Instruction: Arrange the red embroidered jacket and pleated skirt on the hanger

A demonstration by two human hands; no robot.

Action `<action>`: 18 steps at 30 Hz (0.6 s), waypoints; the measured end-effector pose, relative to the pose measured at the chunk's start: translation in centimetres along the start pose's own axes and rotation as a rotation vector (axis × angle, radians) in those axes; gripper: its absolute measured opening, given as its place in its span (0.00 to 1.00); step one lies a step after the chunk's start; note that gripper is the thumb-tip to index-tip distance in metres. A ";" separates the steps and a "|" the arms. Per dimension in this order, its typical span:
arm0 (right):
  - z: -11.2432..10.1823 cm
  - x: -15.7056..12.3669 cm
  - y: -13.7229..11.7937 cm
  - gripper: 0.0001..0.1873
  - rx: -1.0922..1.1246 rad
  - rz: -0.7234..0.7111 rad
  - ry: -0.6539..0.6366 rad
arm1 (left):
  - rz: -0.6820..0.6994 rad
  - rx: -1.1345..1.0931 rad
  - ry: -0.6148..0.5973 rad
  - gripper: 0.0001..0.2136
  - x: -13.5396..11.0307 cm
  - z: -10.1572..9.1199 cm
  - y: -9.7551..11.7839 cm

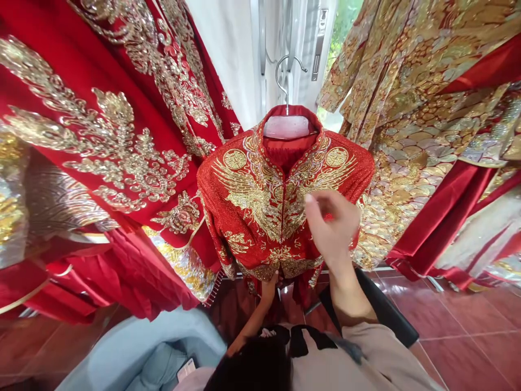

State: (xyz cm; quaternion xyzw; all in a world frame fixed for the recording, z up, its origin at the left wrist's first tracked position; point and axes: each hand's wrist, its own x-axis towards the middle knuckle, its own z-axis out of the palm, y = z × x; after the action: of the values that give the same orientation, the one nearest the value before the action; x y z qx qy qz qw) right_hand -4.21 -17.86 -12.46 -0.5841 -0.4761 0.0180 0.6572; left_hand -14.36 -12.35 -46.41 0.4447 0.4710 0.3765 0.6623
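A red jacket with gold wing-like embroidery and a stand-up collar hangs in front of me on a hanger with a metal hook. Low at the jacket's front hem, my left hand is closed on the edge, its thumb over the cloth. My right hand is raised in front of the jacket's chest, on the right side. Its thumb and forefinger curve together as in a pinch; whether something small is between them I cannot make out.
Red garments with silver-gold beading hang at left, a gold scale-patterned garment at right. A light blue chair with a phone is at lower left. Dark red tiles cover the floor; a black object stands near my right arm.
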 end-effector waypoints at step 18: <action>5.7 -11.7 17.3 0.20 0.095 0.667 -0.262 | -0.194 0.777 -0.686 0.30 -1.2 -4.8 5.8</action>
State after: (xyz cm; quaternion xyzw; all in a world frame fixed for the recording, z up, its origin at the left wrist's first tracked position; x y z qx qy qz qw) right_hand -5.09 -14.84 -33.85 -0.6690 -0.3380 0.3282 0.5749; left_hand -19.80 -10.49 -41.40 0.7097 0.3710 -0.0560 0.5963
